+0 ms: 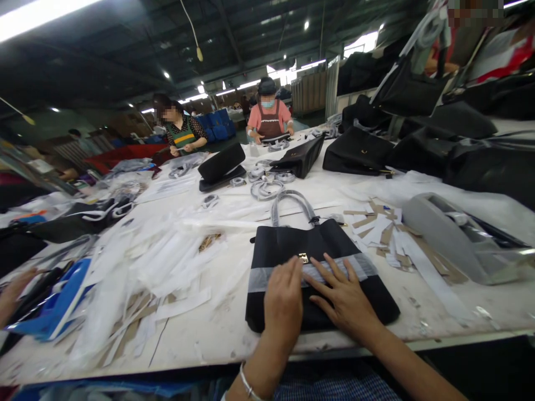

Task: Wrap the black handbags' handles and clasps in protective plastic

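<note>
A black handbag (276, 242) lies flat on the white table before me, its wrapped handle (307, 203) pointing away. Across its middle runs a translucent band (257, 280), below a small gold clasp (303, 258). My left hand (284, 298) rests on the band left of centre, its fingers held together and stretched forward. Spread flat over the band and the black front, my right hand (345, 298) touches the bag to the right of the clasp. No object shows in either hand, though the left palm is hidden.
Left of the bag lie piled white strips (163, 267); card strips (387, 231) and a grey tape dispenser (447, 234) are at right. More black bags (355, 150) and coiled wrapped straps (266, 188) lie beyond. Two people (271, 114) work across the table. Another person's hand (16, 292) is at far left.
</note>
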Demonstrator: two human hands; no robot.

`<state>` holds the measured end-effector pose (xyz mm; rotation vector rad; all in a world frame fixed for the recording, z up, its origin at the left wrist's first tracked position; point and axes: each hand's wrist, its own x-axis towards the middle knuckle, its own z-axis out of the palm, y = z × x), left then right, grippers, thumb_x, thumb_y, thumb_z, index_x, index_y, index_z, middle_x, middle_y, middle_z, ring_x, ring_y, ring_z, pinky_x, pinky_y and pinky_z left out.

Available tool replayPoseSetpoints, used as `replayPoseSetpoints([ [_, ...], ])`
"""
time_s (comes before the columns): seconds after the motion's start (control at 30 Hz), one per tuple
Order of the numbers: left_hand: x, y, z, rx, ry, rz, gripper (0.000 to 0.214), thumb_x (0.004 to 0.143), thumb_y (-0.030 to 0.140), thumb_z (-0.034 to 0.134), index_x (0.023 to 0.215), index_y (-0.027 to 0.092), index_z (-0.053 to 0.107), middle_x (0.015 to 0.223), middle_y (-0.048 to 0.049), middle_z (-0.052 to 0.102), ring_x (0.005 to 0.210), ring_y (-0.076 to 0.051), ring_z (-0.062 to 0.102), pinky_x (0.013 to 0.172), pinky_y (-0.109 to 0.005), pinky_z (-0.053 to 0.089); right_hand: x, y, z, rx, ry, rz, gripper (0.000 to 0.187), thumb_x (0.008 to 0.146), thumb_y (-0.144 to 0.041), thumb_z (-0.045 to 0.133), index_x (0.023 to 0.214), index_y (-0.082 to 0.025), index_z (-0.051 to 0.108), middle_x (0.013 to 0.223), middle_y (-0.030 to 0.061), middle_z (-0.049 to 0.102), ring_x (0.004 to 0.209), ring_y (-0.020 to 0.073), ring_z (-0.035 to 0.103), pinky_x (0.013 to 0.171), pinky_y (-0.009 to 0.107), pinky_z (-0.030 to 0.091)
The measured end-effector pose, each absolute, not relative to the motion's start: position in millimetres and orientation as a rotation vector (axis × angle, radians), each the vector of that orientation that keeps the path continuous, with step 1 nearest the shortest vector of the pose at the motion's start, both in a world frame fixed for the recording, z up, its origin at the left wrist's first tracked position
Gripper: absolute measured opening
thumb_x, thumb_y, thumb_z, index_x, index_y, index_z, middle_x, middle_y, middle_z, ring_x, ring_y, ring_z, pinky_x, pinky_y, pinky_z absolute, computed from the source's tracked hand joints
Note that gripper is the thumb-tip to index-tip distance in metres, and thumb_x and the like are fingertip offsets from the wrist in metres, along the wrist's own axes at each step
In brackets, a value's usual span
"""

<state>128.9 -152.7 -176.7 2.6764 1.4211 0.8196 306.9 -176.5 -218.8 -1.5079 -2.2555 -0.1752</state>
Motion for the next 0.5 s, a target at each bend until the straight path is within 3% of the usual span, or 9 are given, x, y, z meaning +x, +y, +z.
replayPoseSetpoints([
  [0.1, 151, -175, -191, 2.687, 1.179, 0.706, 0.051, 0.096, 0.021, 0.046, 0.147, 0.015, 0.04, 0.15, -0.0149, 0.045, 0.139, -0.027, 0.042, 0.113, -0.046, 0.042, 308, -176, -221, -1.485, -2.273, -0.178, 0.059, 0.089, -0.029, 0.058, 0.146, -0.035, 0.043, 0.158, 0.0057, 0.03, 0.145, 0.0392, 0.023, 0.109, 0.071, 0.021],
  [0.23, 163, -187, -206, 2.592, 1.337, 0.674, 0.067, 0.093, 0.041, 0.056, 0.151, 0.019, 0.033, 0.158, -0.019, 0.027, 0.145, -0.037, 0.026, 0.11, -0.055, 0.042, 312, -172, -226, -1.468, -2.277, -0.163, 0.057, 0.091, -0.03, 0.057, 0.145, -0.035, 0.043, 0.158, 0.0078, 0.031, 0.145, 0.0386, 0.025, 0.107, 0.072, 0.023],
  [0.4, 154, -186, -217, 2.672, 1.432, 0.698, 0.068, 0.092, 0.043, 0.057, 0.151, 0.018, 0.034, 0.156, -0.0179, 0.033, 0.144, -0.034, 0.031, 0.112, -0.055, 0.039, 315, -177, -216, -1.458, -2.222, -0.009, 0.047, 0.091, -0.019, 0.054, 0.137, -0.033, 0.055, 0.153, 0.0077, 0.041, 0.144, 0.0326, 0.03, 0.112, 0.068, 0.023],
  [0.5, 152, -184, -228, 2.784, 1.447, 0.738, 0.066, 0.095, 0.041, 0.052, 0.151, 0.014, 0.031, 0.156, -0.0182, 0.034, 0.145, -0.033, 0.029, 0.113, -0.056, 0.036, 330, -187, -198, -1.386, -2.218, 0.151, 0.04, 0.091, -0.014, 0.053, 0.127, -0.029, 0.064, 0.147, 0.0053, 0.049, 0.142, 0.0253, 0.035, 0.115, 0.054, 0.031],
])
